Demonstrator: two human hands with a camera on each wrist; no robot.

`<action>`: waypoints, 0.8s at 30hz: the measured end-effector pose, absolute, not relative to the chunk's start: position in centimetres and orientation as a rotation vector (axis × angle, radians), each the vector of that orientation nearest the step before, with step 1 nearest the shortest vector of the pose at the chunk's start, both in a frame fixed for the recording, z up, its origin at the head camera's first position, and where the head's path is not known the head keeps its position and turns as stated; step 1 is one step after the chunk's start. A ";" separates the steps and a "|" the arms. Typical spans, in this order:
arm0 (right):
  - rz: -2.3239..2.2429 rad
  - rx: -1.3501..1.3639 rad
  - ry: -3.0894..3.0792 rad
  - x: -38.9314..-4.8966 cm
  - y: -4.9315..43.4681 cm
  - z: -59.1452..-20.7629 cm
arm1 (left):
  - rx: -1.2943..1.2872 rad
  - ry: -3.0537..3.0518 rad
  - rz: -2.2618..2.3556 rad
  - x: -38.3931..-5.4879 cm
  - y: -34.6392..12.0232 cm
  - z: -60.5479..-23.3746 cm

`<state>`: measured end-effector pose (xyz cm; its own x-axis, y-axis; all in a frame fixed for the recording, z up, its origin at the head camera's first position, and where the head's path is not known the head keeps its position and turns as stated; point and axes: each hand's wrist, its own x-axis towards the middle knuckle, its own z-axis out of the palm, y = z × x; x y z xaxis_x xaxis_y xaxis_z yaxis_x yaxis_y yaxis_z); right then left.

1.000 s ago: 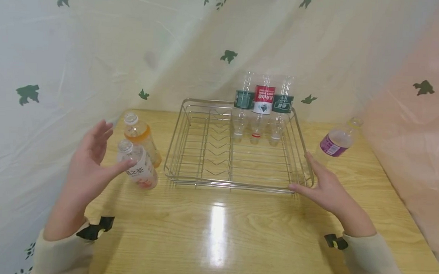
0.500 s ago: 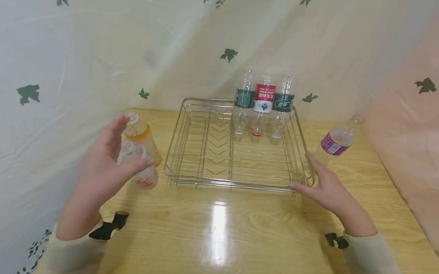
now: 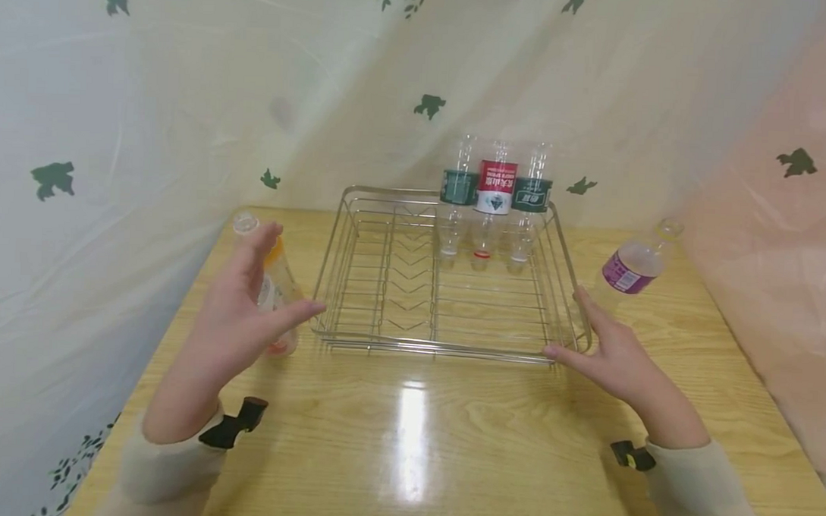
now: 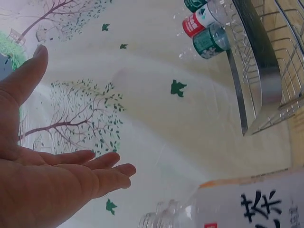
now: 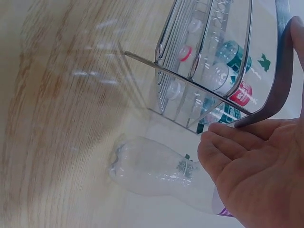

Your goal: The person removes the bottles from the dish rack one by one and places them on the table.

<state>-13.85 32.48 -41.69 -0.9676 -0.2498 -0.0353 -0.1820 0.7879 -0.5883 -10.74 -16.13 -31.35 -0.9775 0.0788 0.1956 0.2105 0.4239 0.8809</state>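
Observation:
My left hand (image 3: 229, 331) hovers with fingers extended and thumb spread, holding nothing. Below it stands a white-labelled tea bottle (image 4: 251, 204), mostly covered by the hand in the head view. Just behind is an orange-banded clear bottle (image 3: 285, 278). The left thumb tip appears close to the left front corner of a metal wire dish rack (image 3: 383, 341); whether they touch I cannot tell. At the opposite front corner, my right hand (image 3: 614, 360) lies against the rack, its thumb on the rim and its fairly straight fingers along the side.
Three bottles stand upside down at the rack's back right: two green-labelled bottles (image 3: 459, 187) (image 3: 531, 195) and a red-and-white one (image 3: 496, 186). A purple-labelled bottle (image 3: 629, 272) stands right of the rack. A patterned sheet (image 3: 310, 87) hangs behind the wooden table (image 3: 516, 444).
My left hand has moved right, across the tea bottle and towards the rack's left front corner. My right hand, the rack and the bottles have stayed in place.

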 end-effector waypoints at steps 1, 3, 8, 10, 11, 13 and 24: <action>-0.927 -0.346 2.862 -13.8 32.5 -41.7 | -0.283 -2.553 -1.582 -10.8 -15.9 -31.4; -0.926 -0.342 2.863 -13.8 32.5 -41.7 | -0.329 -2.572 -1.537 -10.9 -15.4 -31.6; -0.918 -0.337 2.869 -13.8 32.4 -41.8 | -0.449 -2.577 -1.479 -11.2 -14.0 -31.9; -0.914 -0.334 2.866 -13.8 32.4 -41.8 | -0.485 -2.562 -1.505 -11.4 -13.5 -32.0; -0.914 -0.331 2.863 -13.8 32.5 -41.8 | -0.498 -2.555 -1.520 -11.5 -13.3 -32.0; -0.912 -0.324 2.863 -13.7 32.5 -41.7 | -0.519 -2.541 -1.550 -11.8 -13.0 -32.1; -0.920 -0.349 2.875 -13.9 32.3 -41.6 | -0.527 -2.476 -1.668 -12.9 -11.8 -32.2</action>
<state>-13.90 32.31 -41.56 -0.9685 -0.2475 -0.0276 -0.1856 0.7910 -0.5830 -12.95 -11.83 -32.20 -0.9337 0.2231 0.2800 0.3433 0.3361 0.8770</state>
